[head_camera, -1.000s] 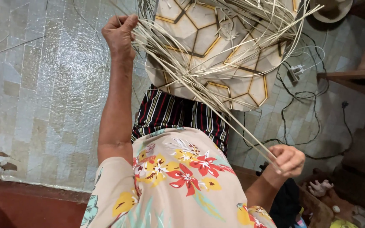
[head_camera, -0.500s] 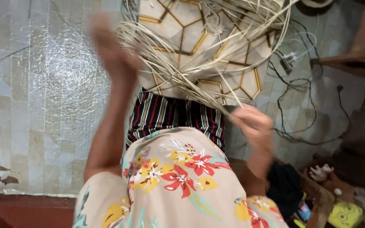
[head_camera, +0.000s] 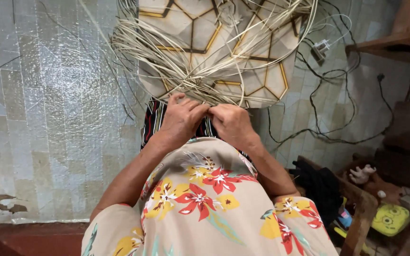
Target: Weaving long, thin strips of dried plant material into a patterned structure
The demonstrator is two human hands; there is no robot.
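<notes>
Both hands meet at lap: left hand (head_camera: 179, 118) & right hand (head_camera: 232, 122) each w/ grip pinched on pale reed strips (head_camera: 200, 71), which fan away toward patterned mat (head_camera: 262, 71).

Soft even indoor light, glare on the shiny floor covering (head_camera: 58, 109), sharp focus, dim right edge

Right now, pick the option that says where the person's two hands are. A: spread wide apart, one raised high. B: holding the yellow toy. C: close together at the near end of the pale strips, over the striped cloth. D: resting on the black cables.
C: the left hand and right hand sit side by side at the near edge of the tangle of pale strips, above the striped cloth.
</notes>
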